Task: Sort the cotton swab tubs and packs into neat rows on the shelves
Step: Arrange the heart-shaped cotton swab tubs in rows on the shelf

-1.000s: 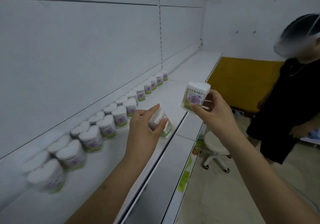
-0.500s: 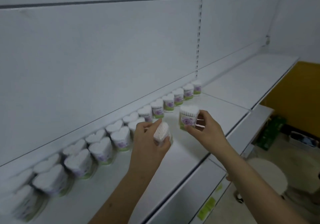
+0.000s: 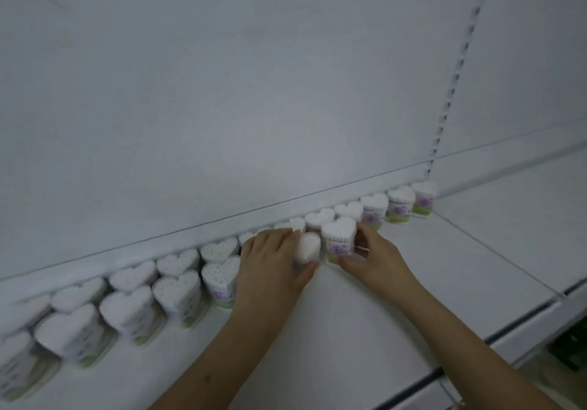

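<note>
Head view: both tubs, earlier held up, now reach the shelf [image 3: 365, 308], left hand [image 3: 270, 266] gripping one tub [image 3: 307, 247], right hand [image 3: 374, 258] another [image 3: 339, 238].

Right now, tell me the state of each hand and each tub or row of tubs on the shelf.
Left hand: grips a tub, tilted.
Tub in left hand: tilted, between the front row and the right-hand tub.
Right hand: holds an upright tub.
Tub in right hand: upright, at shelf level.
Back row: upright, along the wall.
Front row: upright, unfinished.

1 head-worn view looks forward and down, close over the white shelf [image 3: 397, 285].
</note>
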A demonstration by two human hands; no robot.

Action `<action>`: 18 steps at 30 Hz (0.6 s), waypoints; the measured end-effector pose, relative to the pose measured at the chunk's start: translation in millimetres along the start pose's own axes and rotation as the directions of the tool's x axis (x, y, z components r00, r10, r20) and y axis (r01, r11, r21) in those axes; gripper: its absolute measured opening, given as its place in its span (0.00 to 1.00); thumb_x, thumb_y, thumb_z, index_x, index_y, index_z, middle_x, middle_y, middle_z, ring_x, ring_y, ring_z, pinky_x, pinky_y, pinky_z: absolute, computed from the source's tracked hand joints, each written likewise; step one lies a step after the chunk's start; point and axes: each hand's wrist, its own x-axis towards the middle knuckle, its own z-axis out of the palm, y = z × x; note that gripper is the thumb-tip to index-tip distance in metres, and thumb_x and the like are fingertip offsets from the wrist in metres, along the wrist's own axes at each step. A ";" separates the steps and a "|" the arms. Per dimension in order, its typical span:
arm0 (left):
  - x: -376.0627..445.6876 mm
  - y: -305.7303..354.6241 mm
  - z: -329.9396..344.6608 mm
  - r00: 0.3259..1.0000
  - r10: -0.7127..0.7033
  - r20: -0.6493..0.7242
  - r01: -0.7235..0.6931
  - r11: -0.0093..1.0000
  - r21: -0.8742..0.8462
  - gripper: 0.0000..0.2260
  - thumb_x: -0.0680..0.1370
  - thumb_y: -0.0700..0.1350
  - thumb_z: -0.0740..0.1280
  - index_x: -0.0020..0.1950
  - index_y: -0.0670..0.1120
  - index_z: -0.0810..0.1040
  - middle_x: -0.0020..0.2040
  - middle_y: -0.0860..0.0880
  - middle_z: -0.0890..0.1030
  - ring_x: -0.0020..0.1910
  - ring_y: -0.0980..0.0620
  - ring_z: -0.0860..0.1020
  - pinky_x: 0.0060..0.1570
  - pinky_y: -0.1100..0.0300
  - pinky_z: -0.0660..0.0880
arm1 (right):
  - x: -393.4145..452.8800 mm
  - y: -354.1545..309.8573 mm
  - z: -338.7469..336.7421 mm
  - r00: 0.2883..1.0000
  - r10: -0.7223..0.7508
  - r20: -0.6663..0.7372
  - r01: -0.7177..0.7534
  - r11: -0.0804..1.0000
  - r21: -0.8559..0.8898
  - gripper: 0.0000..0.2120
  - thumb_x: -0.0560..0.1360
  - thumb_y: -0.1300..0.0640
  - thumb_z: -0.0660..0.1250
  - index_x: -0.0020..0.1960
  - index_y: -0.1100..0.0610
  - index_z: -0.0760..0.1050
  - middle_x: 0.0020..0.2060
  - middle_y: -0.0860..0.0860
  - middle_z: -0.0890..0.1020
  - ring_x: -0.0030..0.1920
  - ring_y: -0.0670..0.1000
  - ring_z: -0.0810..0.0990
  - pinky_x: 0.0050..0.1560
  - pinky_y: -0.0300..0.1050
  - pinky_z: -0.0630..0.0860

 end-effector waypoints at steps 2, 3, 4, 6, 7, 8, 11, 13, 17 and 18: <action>-1.1 -2.9 7.2 0.999 -0.004 0.049 -0.003 0.992 0.125 0.24 0.71 0.62 0.62 0.56 0.47 0.83 0.55 0.48 0.83 0.54 0.44 0.80 0.56 0.53 0.65 | 11.2 11.2 6.2 0.997 -0.046 0.065 0.048 0.998 -0.030 0.23 0.70 0.54 0.76 0.61 0.46 0.72 0.50 0.39 0.79 0.50 0.41 0.79 0.55 0.36 0.75; -2.1 -2.7 8.5 0.998 -0.014 0.061 0.004 0.987 0.160 0.25 0.71 0.61 0.62 0.57 0.47 0.83 0.56 0.48 0.83 0.54 0.44 0.80 0.57 0.54 0.64 | 15.1 16.2 8.5 0.994 -0.058 0.088 0.061 0.998 -0.025 0.22 0.70 0.53 0.77 0.61 0.46 0.72 0.51 0.41 0.80 0.52 0.43 0.79 0.54 0.35 0.74; -3.4 -1.5 9.0 0.998 -0.027 0.065 0.015 0.984 0.176 0.25 0.71 0.61 0.62 0.58 0.46 0.83 0.57 0.48 0.83 0.54 0.45 0.80 0.58 0.55 0.64 | 17.8 20.0 10.5 0.993 -0.062 0.102 0.063 0.998 -0.008 0.21 0.70 0.51 0.77 0.60 0.46 0.73 0.52 0.42 0.80 0.53 0.43 0.80 0.53 0.35 0.73; -5.1 4.8 9.6 0.997 -0.053 0.060 0.041 0.982 0.183 0.25 0.72 0.60 0.63 0.59 0.45 0.83 0.58 0.47 0.83 0.55 0.46 0.80 0.59 0.56 0.65 | 21.2 25.8 13.1 0.990 -0.067 0.122 0.066 0.998 0.012 0.21 0.70 0.48 0.76 0.61 0.49 0.74 0.55 0.43 0.81 0.55 0.44 0.80 0.53 0.35 0.73; -5.4 7.9 10.7 0.996 -0.064 0.054 0.052 0.980 0.190 0.24 0.73 0.59 0.63 0.59 0.45 0.83 0.58 0.47 0.83 0.55 0.46 0.81 0.59 0.56 0.65 | 23.2 28.2 13.7 0.988 -0.072 0.135 0.071 0.997 0.013 0.23 0.71 0.47 0.75 0.62 0.51 0.75 0.56 0.45 0.82 0.55 0.45 0.80 0.52 0.36 0.73; -5.3 10.8 11.9 0.996 -0.073 0.045 0.063 0.977 0.202 0.24 0.73 0.59 0.64 0.59 0.45 0.83 0.58 0.47 0.82 0.56 0.46 0.80 0.61 0.55 0.65 | 25.8 30.0 13.9 0.986 -0.080 0.147 0.079 0.997 0.011 0.23 0.71 0.47 0.75 0.62 0.53 0.75 0.56 0.47 0.82 0.55 0.46 0.80 0.52 0.37 0.73; -5.8 19.2 12.2 0.991 -0.130 0.021 0.121 0.963 0.240 0.22 0.72 0.59 0.66 0.59 0.47 0.82 0.57 0.50 0.81 0.58 0.48 0.77 0.67 0.47 0.66 | 30.9 32.4 11.2 0.976 -0.096 0.193 0.098 0.995 -0.001 0.24 0.70 0.48 0.76 0.61 0.57 0.75 0.56 0.51 0.82 0.55 0.51 0.80 0.51 0.41 0.74; -5.7 24.7 9.7 0.986 -0.165 0.011 0.157 0.953 0.261 0.22 0.71 0.59 0.67 0.59 0.49 0.81 0.56 0.52 0.80 0.59 0.49 0.76 0.68 0.42 0.65 | 30.7 30.8 6.9 0.967 -0.091 0.237 0.089 0.996 0.019 0.27 0.69 0.48 0.77 0.63 0.57 0.74 0.58 0.51 0.81 0.58 0.51 0.80 0.55 0.44 0.75; -7.7 33.7 2.4 0.980 -0.184 0.068 0.160 0.950 0.270 0.26 0.72 0.62 0.65 0.65 0.48 0.78 0.63 0.50 0.78 0.66 0.47 0.74 0.72 0.40 0.59 | 17.6 23.7 -14.8 0.948 -0.182 0.261 0.181 0.983 0.027 0.38 0.71 0.46 0.75 0.75 0.55 0.64 0.70 0.51 0.73 0.69 0.51 0.72 0.68 0.45 0.69; -9.5 35.6 -1.2 0.981 -0.185 0.065 0.162 0.950 0.265 0.28 0.73 0.62 0.65 0.67 0.47 0.77 0.66 0.50 0.77 0.69 0.46 0.72 0.73 0.41 0.58 | 12.8 19.2 -23.3 0.945 -0.211 0.249 0.221 0.975 -0.013 0.39 0.72 0.46 0.73 0.77 0.56 0.61 0.72 0.52 0.70 0.71 0.52 0.69 0.70 0.43 0.64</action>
